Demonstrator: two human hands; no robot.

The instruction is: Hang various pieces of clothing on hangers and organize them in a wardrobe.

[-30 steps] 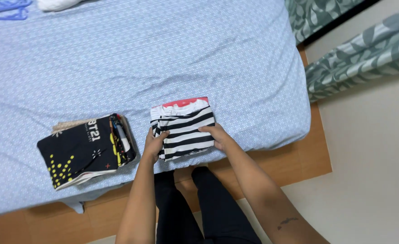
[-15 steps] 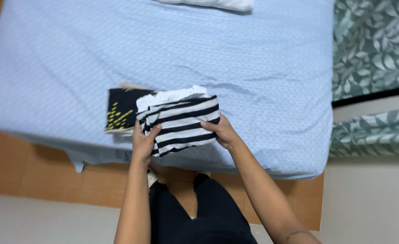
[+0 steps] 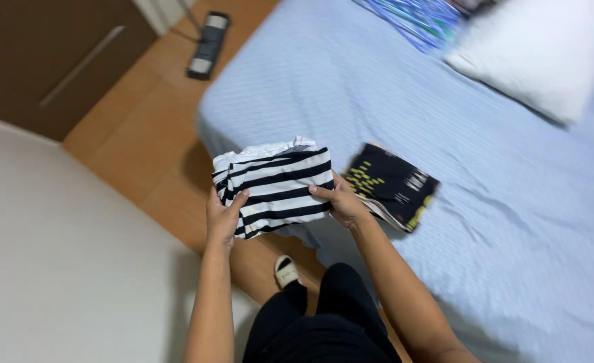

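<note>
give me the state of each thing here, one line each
striped garment: folded, lifted off the bed
left hand: gripping its left edge
right hand: gripping its right edge
dark garment: folded, flat on the bed
bed sheet: spread, slightly wrinkled
pillow: lying on the bed

open bedsheet (image 3: 512,222) lies right of the dark folded garment (image 3: 391,185); a pillow (image 3: 546,47) blocks the far end.

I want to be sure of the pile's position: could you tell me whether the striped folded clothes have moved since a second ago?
Yes. The striped folded clothes, then lying on the bed beside the black folded garment, are now lifted off it, held off its edge.
</note>
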